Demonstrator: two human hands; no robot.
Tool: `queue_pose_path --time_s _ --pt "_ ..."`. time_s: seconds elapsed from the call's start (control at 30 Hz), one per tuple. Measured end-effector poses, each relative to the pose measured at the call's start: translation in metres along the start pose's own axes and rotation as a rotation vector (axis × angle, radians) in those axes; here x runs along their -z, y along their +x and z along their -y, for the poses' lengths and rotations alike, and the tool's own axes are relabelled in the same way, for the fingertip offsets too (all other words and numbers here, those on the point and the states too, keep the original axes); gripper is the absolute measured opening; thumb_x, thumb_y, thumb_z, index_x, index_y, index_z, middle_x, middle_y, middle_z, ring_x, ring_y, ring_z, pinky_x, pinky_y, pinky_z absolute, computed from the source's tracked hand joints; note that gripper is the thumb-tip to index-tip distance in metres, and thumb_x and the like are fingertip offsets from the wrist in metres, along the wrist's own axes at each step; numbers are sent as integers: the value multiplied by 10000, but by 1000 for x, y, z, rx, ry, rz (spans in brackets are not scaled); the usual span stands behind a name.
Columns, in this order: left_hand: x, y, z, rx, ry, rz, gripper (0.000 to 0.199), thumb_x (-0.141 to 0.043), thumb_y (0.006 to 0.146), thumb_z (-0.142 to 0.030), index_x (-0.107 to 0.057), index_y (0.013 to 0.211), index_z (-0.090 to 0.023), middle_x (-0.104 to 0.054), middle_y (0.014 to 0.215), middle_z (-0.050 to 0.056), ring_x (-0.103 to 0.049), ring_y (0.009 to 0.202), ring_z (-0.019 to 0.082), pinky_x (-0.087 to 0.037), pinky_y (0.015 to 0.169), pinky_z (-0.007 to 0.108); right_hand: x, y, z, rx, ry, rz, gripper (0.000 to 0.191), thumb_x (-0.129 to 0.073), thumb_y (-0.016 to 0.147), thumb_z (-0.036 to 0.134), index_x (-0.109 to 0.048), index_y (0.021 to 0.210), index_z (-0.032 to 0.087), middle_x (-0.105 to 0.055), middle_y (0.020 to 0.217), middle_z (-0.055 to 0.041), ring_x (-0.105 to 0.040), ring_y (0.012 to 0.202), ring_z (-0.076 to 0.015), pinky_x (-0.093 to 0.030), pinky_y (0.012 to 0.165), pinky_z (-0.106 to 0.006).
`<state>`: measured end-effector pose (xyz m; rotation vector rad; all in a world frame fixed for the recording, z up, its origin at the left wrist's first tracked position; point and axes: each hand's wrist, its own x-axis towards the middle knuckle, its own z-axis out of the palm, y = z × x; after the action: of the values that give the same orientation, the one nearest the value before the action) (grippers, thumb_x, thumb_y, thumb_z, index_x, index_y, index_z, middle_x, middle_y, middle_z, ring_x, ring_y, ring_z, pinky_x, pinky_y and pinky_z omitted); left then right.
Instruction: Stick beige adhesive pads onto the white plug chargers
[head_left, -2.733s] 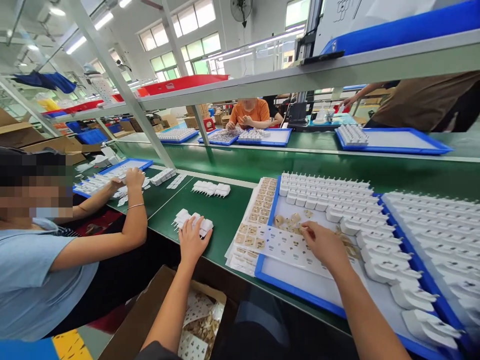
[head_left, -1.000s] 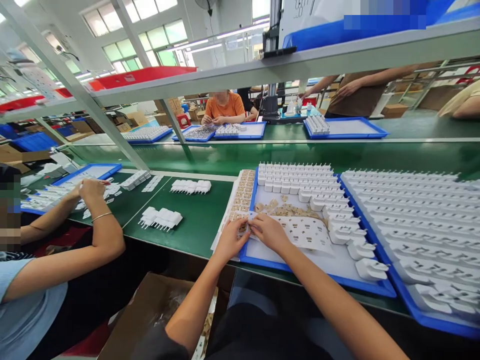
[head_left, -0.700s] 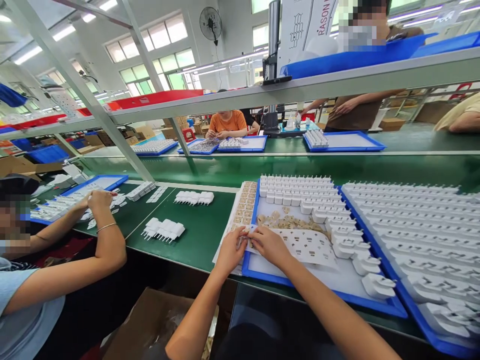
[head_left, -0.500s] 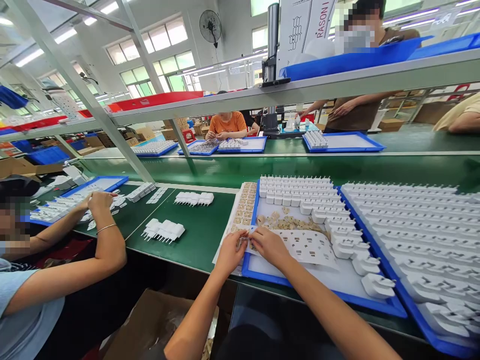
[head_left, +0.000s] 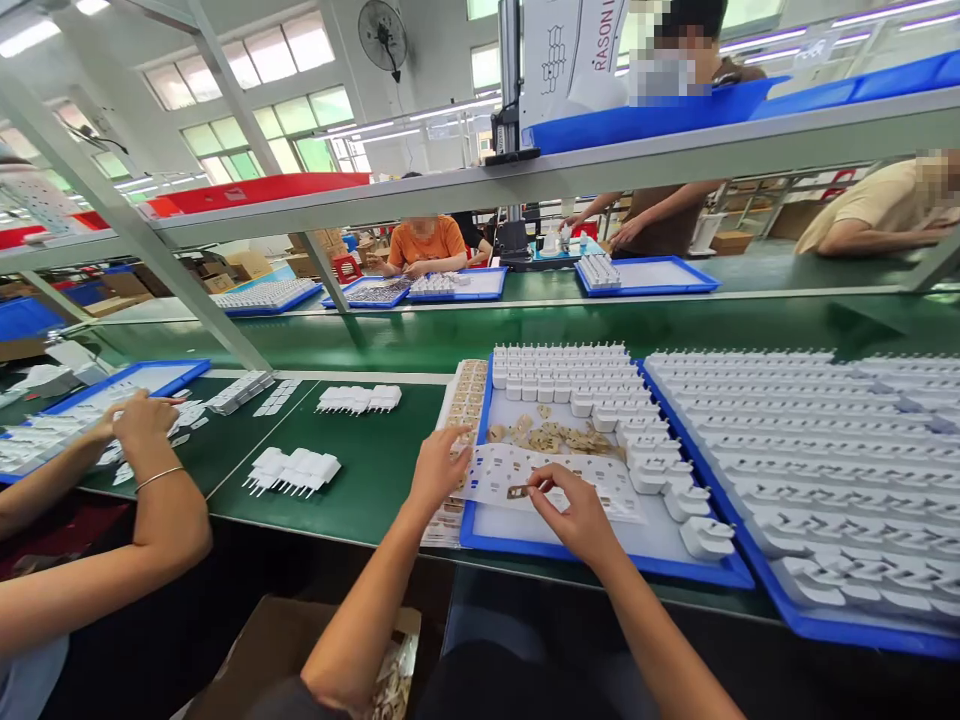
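Note:
My right hand (head_left: 574, 515) pinches a small flat brown piece with cut-outs (head_left: 517, 491) between thumb and fingertips, just above a white perforated sheet (head_left: 622, 490). My left hand (head_left: 439, 465) is at the sheet's left end, thumb and fingers apart; whether it touches the sheet I cannot tell. That sheet lies across a blue-rimmed tray (head_left: 474, 528). Behind it is a loose heap of brown pieces (head_left: 574, 440). White housings with pins (head_left: 562, 385) stand in rows along the tray's back and right. Left of the tray is a stack of sheets with brown pieces (head_left: 469, 390).
A second blue tray (head_left: 832, 622) full of white housings adjoins on the right. Two groups of white pronged parts (head_left: 292, 470) lie on the green table (head_left: 375, 450). A co-worker's arm (head_left: 169, 510) is at left. A shelf beam (head_left: 450, 195) spans above; an open carton (head_left: 255, 650) stands below.
My hands have moved apart. The right now holds a brown piece over the sheet, and the left has opened beside it. The camera view has shifted right.

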<state>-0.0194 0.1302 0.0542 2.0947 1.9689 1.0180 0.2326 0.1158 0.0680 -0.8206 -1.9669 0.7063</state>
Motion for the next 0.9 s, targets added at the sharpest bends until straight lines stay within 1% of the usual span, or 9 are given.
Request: queue_pose_path --time_s 0.2,0.3,0.4,0.5,0.63,0.7,0.77,0.83,0.9 --pt "-31 112 -31 -95 85 26 476 -708 820 -227 -595 1282 -211 -557 1410 129 -467 1364 308 -369 1152 479 1 -11 -16 3 -46 -13 96 -554 927 217 -628 865 223 -694 834 -32 -644 753 -186 -519 694 -299" --pt "-51 135 -46 -88 116 21 497 -790 715 -148 -625 1183 -179 -421 1525 174 -359 1433 382 -303 1172 558 4 -10 -18 -14 -29 -31 99 -563 925 226 -639 862 220 -704 829 -35 -642 717 -182 -524 662 -292" --pt "-60 138 -54 -73 96 8 403 -752 689 -28 -627 1049 -161 -408 1527 184 -341 1437 386 -275 1171 580 5 -10 -19 -11 -14 -48 114 -567 926 246 -650 854 216 -707 822 -40 -640 703 -183 -529 660 -298" --pt "-52 131 -58 -51 9 15 346 -723 701 -4 -600 981 -167 -586 1319 162 -468 1332 351 -347 1120 562 5 -12 -20 -23 29 -51 132 -566 933 268 -664 862 214 -706 830 -45 -646 722 -185 -532 668 -303" --pt "-22 93 -60 -8 -171 31 306 -730 805 -223 -545 1045 -186 -658 1039 78 -658 982 230 -540 889 402 5 -15 -20 -72 152 -52 137 -588 936 309 -674 876 220 -700 847 -44 -655 762 -186 -534 682 -299" --pt "-9 58 -63 34 -401 29 439 -730 818 -344 -498 1163 -204 -640 1074 68 -670 919 189 -566 795 330 5 -16 -20 -93 253 -56 128 -614 928 327 -674 879 225 -689 842 -38 -656 779 -183 -537 696 -293" --pt "-2 19 -68 146 -846 48 599 -779 761 -388 -472 1250 -228 -629 1098 63 -670 924 194 -575 767 323 6 -18 -19 -107 377 -41 118 -641 918 337 -672 879 230 -668 825 -28 -651 780 -175 -538 709 -286" --pt "-3 -13 -74 283 -1191 78 659 -815 715 -405 -498 1270 -241 -631 1094 60 -665 923 205 -579 764 338 7 -19 -18 -115 501 10 116 -670 905 342 -670 871 231 -647 810 -20 -640 765 -164 -536 711 -281" --pt "-11 -34 -80 353 -1301 93 612 -841 687 -403 -579 1211 -228 -640 1081 59 -654 942 208 -569 793 338 9 -21 -17 -119 606 88 121 -691 894 343 -672 864 227 -634 802 -20 -629 750 -158 -528 703 -279"
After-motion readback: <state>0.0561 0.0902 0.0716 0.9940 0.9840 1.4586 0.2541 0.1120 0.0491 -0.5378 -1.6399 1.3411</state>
